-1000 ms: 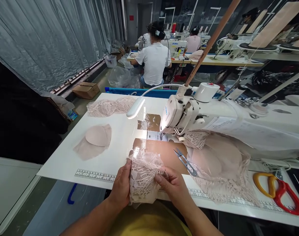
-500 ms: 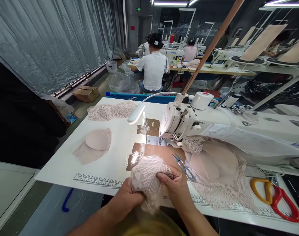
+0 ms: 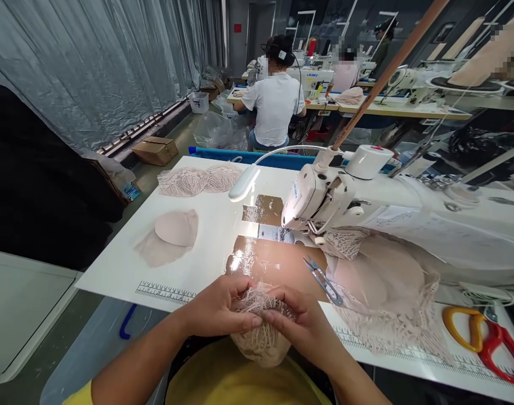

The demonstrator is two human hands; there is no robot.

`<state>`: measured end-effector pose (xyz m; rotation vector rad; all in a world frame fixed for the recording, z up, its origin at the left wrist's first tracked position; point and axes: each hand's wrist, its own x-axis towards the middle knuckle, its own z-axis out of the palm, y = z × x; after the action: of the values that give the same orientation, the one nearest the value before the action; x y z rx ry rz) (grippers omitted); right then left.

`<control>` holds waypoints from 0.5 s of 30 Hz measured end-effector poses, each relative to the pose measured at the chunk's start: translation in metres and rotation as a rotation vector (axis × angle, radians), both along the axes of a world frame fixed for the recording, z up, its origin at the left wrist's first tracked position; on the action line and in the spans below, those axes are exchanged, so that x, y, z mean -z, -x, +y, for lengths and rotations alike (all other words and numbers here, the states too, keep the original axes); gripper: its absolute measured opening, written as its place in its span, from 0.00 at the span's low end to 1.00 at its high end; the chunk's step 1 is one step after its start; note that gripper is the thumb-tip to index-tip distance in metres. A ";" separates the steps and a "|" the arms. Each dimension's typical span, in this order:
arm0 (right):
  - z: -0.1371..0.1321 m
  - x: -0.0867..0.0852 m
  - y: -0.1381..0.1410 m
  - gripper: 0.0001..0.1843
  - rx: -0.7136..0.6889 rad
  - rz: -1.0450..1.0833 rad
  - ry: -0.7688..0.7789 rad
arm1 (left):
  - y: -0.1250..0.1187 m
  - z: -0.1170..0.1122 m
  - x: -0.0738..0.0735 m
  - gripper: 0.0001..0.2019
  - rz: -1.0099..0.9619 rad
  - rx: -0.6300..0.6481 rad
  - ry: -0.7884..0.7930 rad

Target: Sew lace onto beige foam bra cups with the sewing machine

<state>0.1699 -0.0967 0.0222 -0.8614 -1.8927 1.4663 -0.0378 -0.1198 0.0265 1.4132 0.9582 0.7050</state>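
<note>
A bunched beige lace piece is hanging on the near side of the sewing machine, almost straight out from the machine's needle end and a little to the left of it. Both hands are gripping the lace: the left hand is pinching its gathered top from the left between thumb and fingers, and the right hand is pinching the same top from the right, the two thumb tips nearly meeting. The lace is thus lying between the grips and below them, its gathered top facing the machine and its fuller, rounded part drooping away from the machine. Because the cloth is bunching, its long axis is not showing clearly; the pinched top is running crosswise, from hand to hand. Neither hand is nearer the lace, since both are touching it, but the right hand is sitting closer to the machine's body.

Between the lace and the machine's needle end, a brown sheet is lying flat, with metal snips resting across its right edge. Under the machine's arm, a larger lace garment is spreading to the right.
</note>
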 end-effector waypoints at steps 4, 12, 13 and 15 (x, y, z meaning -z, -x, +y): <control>0.004 0.001 -0.001 0.11 0.172 0.021 -0.108 | -0.009 0.000 0.003 0.14 -0.041 -0.007 -0.009; 0.008 -0.002 0.001 0.11 0.298 0.010 -0.204 | -0.011 0.008 -0.003 0.15 -0.007 -0.037 -0.051; 0.008 -0.002 0.001 0.11 0.300 0.014 -0.206 | -0.012 0.009 -0.004 0.15 0.006 -0.046 -0.047; 0.009 -0.001 0.001 0.11 0.301 0.017 -0.194 | -0.014 0.010 -0.004 0.13 0.036 -0.062 -0.058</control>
<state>0.1689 -0.0880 0.0230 -0.9865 -1.7683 1.0882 -0.0243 -0.1097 0.0305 1.4564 1.0205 0.7613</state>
